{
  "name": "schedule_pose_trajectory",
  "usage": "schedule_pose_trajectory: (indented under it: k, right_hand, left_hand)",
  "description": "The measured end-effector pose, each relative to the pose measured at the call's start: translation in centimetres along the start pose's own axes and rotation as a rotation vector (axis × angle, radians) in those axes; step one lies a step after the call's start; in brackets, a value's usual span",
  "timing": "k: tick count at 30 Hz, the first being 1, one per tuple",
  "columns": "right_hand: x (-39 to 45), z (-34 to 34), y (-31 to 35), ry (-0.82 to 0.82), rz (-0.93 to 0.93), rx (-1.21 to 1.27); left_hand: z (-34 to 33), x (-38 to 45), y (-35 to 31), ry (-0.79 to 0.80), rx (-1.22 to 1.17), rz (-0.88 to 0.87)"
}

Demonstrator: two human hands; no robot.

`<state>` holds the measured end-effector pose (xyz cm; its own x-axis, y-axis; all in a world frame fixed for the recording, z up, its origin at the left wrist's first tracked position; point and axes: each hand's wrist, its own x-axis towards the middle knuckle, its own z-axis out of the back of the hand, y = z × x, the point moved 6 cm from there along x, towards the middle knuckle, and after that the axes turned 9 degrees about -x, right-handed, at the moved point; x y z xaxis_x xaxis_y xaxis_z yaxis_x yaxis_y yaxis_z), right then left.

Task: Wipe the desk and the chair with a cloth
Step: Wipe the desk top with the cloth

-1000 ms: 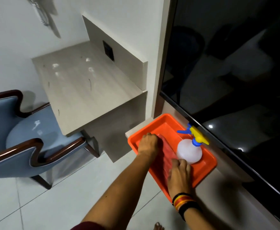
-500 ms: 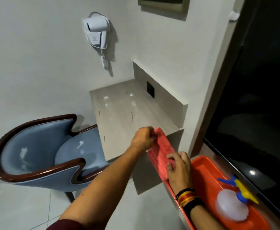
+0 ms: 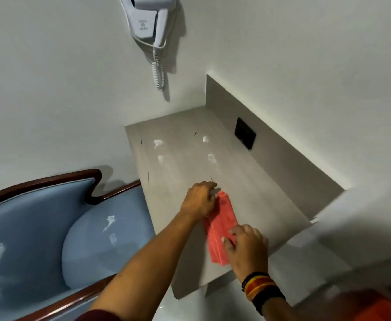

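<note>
Both hands, left hand [image 3: 199, 200] and right hand [image 3: 247, 244], pinch the folded coral-red cloth [image 3: 221, 228] over the pale grey laminate desk [image 3: 247, 193], perhaps touching; bunched, it could smear the white smudges [image 3: 158, 143].

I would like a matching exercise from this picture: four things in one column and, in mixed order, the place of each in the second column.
Things:
1. hair dryer
2. red cloth
3. blue chair
4. black socket plate

Places:
A. on the desk's back panel
B. left of the desk
C. on the wall above the desk
D. held by both hands over the desk

Pairs: 1-C, 2-D, 3-B, 4-A
</note>
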<state>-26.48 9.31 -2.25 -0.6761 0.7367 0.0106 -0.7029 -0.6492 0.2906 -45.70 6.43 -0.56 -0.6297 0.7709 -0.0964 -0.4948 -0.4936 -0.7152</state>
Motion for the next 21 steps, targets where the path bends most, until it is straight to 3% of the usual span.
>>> schedule_pose_trajectory:
  k: [2,6,10,21]
  right_hand:
    - [1.9,-1.8,1.5,-0.064,0.080,-0.070]
    - [6.2,-7.5,4.9,0.051,0.269,-0.196]
    - [12.5,-9.6,6.3,0.042,0.269,-0.223]
    - [37.0,-10.8,11.1,0.021,0.330,-0.150]
  left_hand:
    - [0.3,1.5,2.1,-0.026,0.068,-0.032]
    - [0.9,4.8,6.3,-0.122,0.197,-0.099]
    - [1.0,8.7,10.2,-0.170,0.244,-0.162]
    - [0.8,12.3,12.6,-0.243,0.180,-0.063]
